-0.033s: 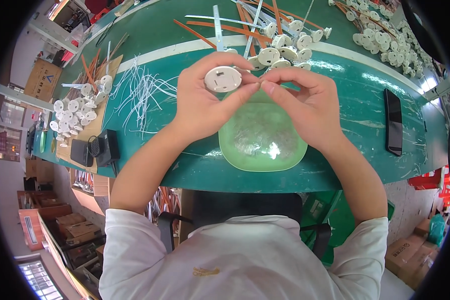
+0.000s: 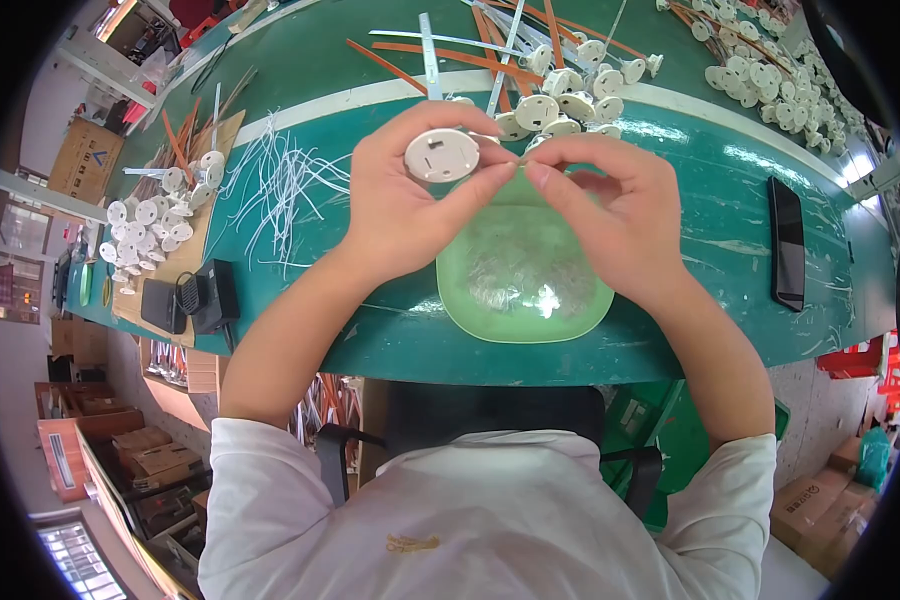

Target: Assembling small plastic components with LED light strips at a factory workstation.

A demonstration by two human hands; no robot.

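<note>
My left hand is closed round a white round plastic disc with small slots, its flat face toward me. A pale strip rises from behind this hand; whether it joins the disc I cannot tell. Thumb and forefinger of my right hand are pinched together, close to the left fingertips. Something tiny may be between them, too small to name. Below both hands sits a light green plastic bowl holding clear, shiny small stuff I cannot make out.
White discs with orange and pale strips lie beyond my hands. More disc piles stand at left and far right. Thin white wires spread left of my hand. A black phone lies right; a black box stands left.
My left hand, the disc and the pale strip have shifted slightly to the left. My right hand stays nearly where it was, still pinched.
</note>
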